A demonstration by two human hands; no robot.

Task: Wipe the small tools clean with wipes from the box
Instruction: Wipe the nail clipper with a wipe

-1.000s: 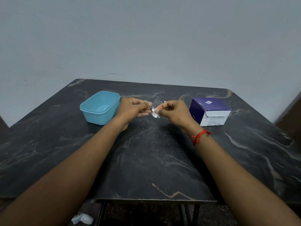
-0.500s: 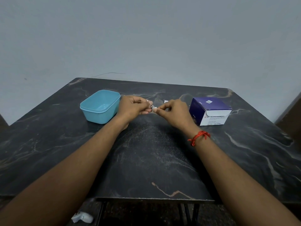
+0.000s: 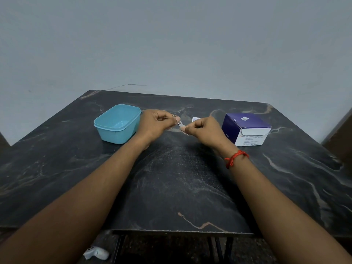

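Above the middle of the dark marble table [image 3: 171,187], my left hand [image 3: 155,123] pinches a small metal tool [image 3: 179,123] by one end. My right hand [image 3: 204,128] is closed around the tool's other end; the white wipe it held earlier is hidden between its fingers. The two hands nearly touch. A purple and white box of wipes [image 3: 246,129] stands just right of my right hand. Behind my right hand a small white wrapper [image 3: 196,119] lies flat on the table.
A light blue plastic tub [image 3: 118,123] stands open just left of my left hand. A red thread band [image 3: 235,158] circles my right wrist. A white object [image 3: 96,253] lies on the floor below the table's front edge.
My right hand slid along the tool toward my left hand and back; the white wipe seen a second ago is now tucked in its fingers. The left hand barely moved.
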